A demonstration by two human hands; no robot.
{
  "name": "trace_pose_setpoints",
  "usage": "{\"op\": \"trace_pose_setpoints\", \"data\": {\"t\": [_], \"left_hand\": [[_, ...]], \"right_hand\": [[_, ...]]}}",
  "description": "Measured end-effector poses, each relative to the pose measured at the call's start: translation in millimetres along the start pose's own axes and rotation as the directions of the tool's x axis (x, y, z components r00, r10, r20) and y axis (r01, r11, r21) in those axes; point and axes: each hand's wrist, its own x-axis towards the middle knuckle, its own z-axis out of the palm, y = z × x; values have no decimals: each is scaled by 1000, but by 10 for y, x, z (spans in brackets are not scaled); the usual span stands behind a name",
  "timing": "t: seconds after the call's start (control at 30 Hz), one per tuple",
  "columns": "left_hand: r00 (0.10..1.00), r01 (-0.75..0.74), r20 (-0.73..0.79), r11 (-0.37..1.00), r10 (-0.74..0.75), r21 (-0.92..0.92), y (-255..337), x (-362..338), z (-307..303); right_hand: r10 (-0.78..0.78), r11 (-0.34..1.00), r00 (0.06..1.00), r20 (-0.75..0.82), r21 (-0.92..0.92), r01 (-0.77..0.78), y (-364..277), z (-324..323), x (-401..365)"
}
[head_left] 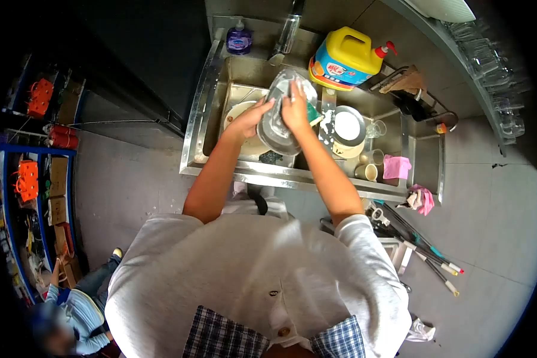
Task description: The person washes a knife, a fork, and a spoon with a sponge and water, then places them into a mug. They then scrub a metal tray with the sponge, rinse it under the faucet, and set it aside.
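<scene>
Hidden / unclear:
- The metal tray (278, 128) is held tilted over the sink (250, 172) and covers most of the basin below it. Only an edge of a pale plate (237, 111) shows at its left.
- A green sponge (314, 113) pokes out at the right hand's (295, 108) outer side, and most of it is covered. Cannot tell whether the hand grips it or only presses on it.
- The tap (289, 31) is cut by the top edge; its spout meets the top of the tray and blurs into the glare.
- The picture's rim is dark and warped. A second person (71, 313) at lower left is partly cut off, well apart from the sink.

Fingers:
- Left hand (252, 119): fingers curled around the tray's left edge with the thumb on the near face, a closed grip.
- Right hand: fingers nearly straight and close together, laid flat on the tray's face and pointing toward the tap.

Around:
- A yellow jug (345, 58) stands on the back ledge just right of the tray.
- A round dish (347, 126), cups (370, 172) and a pink cloth (395, 167) are in the right-hand basin.
</scene>
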Motion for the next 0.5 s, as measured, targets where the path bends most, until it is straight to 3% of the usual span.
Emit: {"op": "trace_pose_setpoints", "data": {"t": [0.03,0.1,0.17,0.23,0.27,0.37,0.43,0.5], "left_hand": [[1000,12,-5,1000,-12,1,-11,32,-1],[999,-1,-38,1000,0,-26,-16,64,-91],[998,-17,-64,996,11,-88,39,71,-117],[999,6,-50,998,-9,-65,125,-69,-84],[998,9,-66,999,-12,-50,124,-99,-52],[999,-15,-47,998,13,-56,-39,-19,-44],[997,-68,-38,997,67,-21,-189,15,36],[998,-57,-42,989,52,-133,-150,-47,155]], "right_hand": [[-112,988,993,28,-106,114,-74,32,-25],[-247,968,969,21,-39,248,-281,-181,-71],[-235,889,970,68,-388,243,-521,-637,-94],[-43,878,957,288,-446,173,-283,-748,-145],[-88,847,951,296,-480,228,-149,-685,-162],[-157,857,970,184,-463,227,-26,-443,-85],[-58,941,992,109,-326,91,-137,-276,12],[-125,932,936,328,-285,224,-315,-192,-17]]}}
